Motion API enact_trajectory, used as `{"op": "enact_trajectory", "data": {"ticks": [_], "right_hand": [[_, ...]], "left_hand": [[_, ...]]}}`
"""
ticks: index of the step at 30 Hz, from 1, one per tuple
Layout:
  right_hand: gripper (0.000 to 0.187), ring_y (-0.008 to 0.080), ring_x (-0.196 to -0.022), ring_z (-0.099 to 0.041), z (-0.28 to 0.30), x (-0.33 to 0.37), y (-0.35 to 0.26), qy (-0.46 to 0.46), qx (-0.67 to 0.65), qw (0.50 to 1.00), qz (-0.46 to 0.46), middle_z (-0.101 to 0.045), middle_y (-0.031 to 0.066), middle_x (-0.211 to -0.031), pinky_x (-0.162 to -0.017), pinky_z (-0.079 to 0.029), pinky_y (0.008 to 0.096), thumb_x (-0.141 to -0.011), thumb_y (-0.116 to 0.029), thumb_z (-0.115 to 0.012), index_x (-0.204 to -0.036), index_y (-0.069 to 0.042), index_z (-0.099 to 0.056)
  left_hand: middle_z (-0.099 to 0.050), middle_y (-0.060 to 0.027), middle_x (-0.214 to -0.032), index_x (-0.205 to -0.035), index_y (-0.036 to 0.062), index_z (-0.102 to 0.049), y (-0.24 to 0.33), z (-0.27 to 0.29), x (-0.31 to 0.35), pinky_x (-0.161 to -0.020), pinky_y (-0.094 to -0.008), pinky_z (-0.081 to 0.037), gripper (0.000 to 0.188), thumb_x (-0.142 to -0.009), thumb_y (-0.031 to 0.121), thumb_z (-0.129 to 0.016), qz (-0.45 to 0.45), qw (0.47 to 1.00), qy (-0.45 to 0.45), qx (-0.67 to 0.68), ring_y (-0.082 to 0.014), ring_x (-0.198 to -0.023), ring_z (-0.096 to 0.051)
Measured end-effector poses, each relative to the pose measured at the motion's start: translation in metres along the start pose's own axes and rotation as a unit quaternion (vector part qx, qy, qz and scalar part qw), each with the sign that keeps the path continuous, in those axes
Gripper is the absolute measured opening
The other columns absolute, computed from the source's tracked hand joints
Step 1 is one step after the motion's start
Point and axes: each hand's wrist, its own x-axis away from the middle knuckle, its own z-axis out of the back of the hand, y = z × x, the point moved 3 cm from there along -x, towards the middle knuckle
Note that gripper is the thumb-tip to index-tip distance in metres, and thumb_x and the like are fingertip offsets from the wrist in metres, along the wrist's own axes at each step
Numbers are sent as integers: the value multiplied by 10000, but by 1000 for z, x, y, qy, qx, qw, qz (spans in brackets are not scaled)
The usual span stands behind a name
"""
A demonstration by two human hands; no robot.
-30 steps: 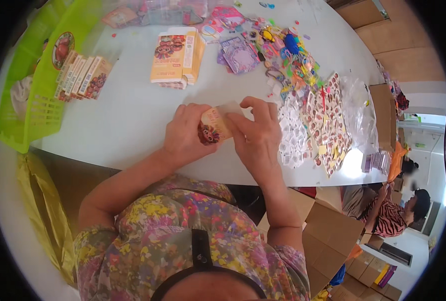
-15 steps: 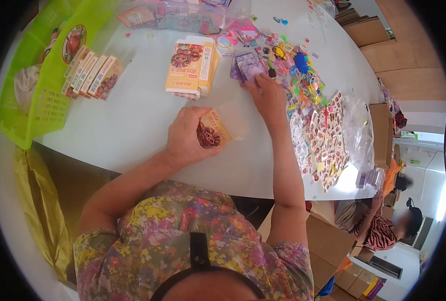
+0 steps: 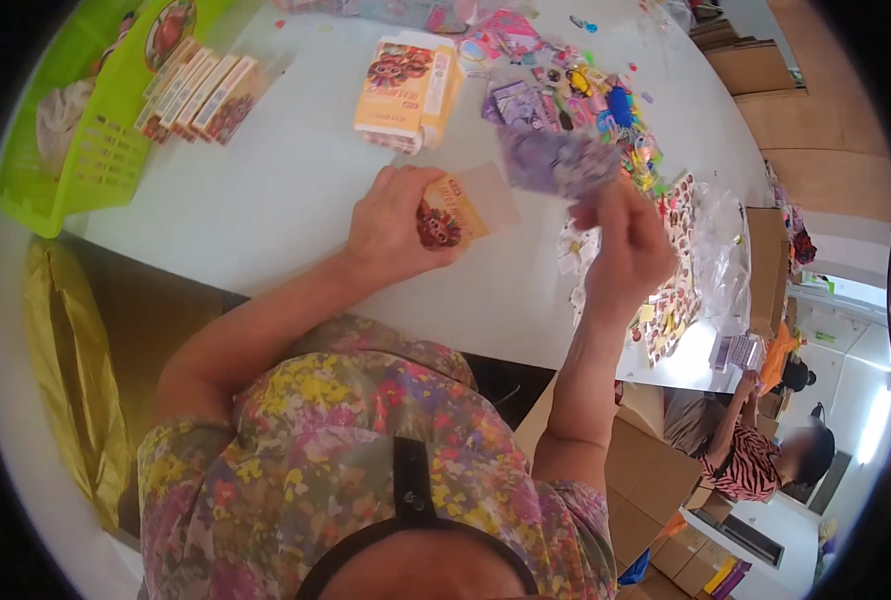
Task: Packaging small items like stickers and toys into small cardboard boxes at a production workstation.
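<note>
- My left hand [image 3: 390,225] rests on the white counter [image 3: 265,200], nearest me; its fingers are clamped on a small orange box [image 3: 445,212] with a dark round picture, its pale flap open toward my right
- My right hand [image 3: 625,250] is lifted just above the counter, fingers pinched together on a purple packet [image 3: 550,165] that shows blurred; it hangs just beyond the box's open flap, near it but not touching
- As I judge it, the step in hand is filling the box: the packet is picked and the box is held open, not yet loaded
- The next move, I think, calls for lining the packet's edge up with the open end and sliding it in flat; my left fingers must keep the box steady and the flap clear
- Past my right hand lie sheets of stickers [image 3: 670,290] and a clear bag [image 3: 720,255]; farther off, a heap of small bright toys [image 3: 605,100]
- Beyond my left hand stands a stack of orange boxes [image 3: 405,90]; far left, a green basket [image 3: 65,170] holds more boxes in a row
</note>
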Motion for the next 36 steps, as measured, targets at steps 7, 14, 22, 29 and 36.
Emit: {"op": "enact_trajectory", "data": {"ticks": [7, 14, 22, 29, 36], "right_hand": [[48, 105, -652, -664, -7, 29, 4, -97, 152, 978, 106, -681, 72, -756, -601, -514, 212, -869, 37, -631, -896, 49, -669], [62, 120, -679, -669, -6, 30, -2, -189, 206, 954, 112, -683, 87, -797, -599, -527, 235, -856, 47, -629, -912, 49, -657], [97, 258, -848, -603, -30, 33, 16, -137, 245, 944, 172, -611, 77, -1000, -627, -502, 343, -747, -17, -711, -829, -65, -692], [106, 138, -840, -613, 4, -20, 71, -216, -86, 966, -116, -682, 93, -969, -759, -493, 288, -832, -61, -667, -912, -16, -720], [208, 342, -731, -673, 52, -126, 173, -109, 544, 832, -19, -689, 160, -776, -643, -519, 404, -796, -251, -692, -789, -44, -710]], "left_hand": [[-544, -121, -1019, -1176, 49, -459, -3, -3, 1, -760, -383, -493, 777, -562, 265, -885, 10, 999, 52, 13, -296, -923, -542], [-554, -97, -994, -1104, 75, -518, 2, 0, 1, -735, -405, -485, 686, -536, 210, -878, -42, 998, 39, 2, -311, -895, -529], [-560, -114, -967, -1104, 52, -513, 13, -2, 0, -733, -377, -487, 714, -524, 181, -910, -44, 999, 21, 7, -292, -858, -555], [-561, -129, -973, -1108, 40, -510, 14, -1, -1, -730, -386, -495, 722, -524, 183, -909, -50, 999, 5, 0, -293, -867, -563], [-564, -136, -977, -1130, 37, -491, 15, -5, -4, -735, -388, -497, 742, -523, 163, -898, -63, 998, -23, -5, -301, -873, -564]]}}
